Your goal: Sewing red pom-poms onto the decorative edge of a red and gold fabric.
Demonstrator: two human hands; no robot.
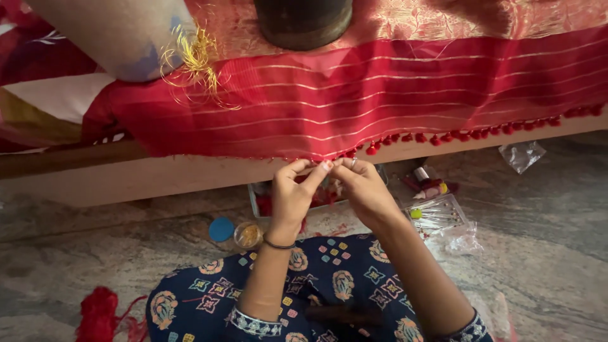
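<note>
A red cloth (380, 88) with thin gold stripes hangs over a low wooden edge; a row of small red tassels (456, 135) runs along its hem. My left hand (292, 193) and my right hand (361, 187) meet at the hem near the middle, fingertips pinched together on the cloth's edge beside the last tassel. A ring shows on my right hand and a dark bangle circles my left wrist. What lies between the fingertips is too small to make out.
A small tray (266, 202) of red bits sits on the stone floor under my hands, with a blue lid (221, 228) and a small jar of gold beads (247, 235) to its left. Plastic packets (443, 218), thread spools (427, 183), and a red yarn clump (101, 313) lie around.
</note>
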